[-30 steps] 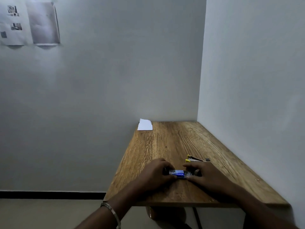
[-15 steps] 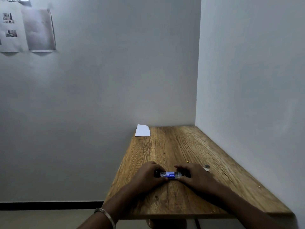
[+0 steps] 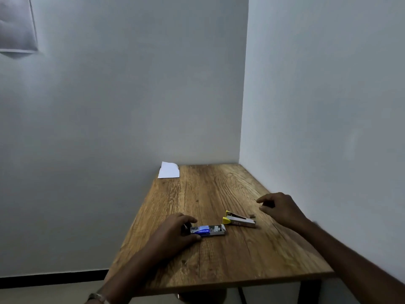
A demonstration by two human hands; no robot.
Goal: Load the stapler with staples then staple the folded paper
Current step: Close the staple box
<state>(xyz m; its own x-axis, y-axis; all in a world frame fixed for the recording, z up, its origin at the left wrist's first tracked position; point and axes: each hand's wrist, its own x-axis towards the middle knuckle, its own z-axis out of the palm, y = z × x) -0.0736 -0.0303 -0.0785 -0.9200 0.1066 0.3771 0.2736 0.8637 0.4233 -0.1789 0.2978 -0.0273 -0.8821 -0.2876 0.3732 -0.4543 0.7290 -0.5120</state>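
- Blue-and-white cardboard staple box (image 3: 207, 230) lay on the wooden table (image 3: 219, 266), its near end pinched by the left hand (image 3: 175, 233).
- Yellow-and-silver metal stapler (image 3: 238, 220) lay between both hands, just beyond the box.
- Right hand (image 3: 279, 208) hovered beside the stapler, fingers loosely curled, holding nothing.
- White folded paper (image 3: 169, 170) lay well beyond both hands.

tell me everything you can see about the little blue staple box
The small blue and white cardboard staple box lies flat on the wooden table, long side running left to right, near the front edge. Its right end looks slid open, showing a grey tray with what may be staples. The left hand grips its left end. The yellow and silver stapler lies just right of it, apart.
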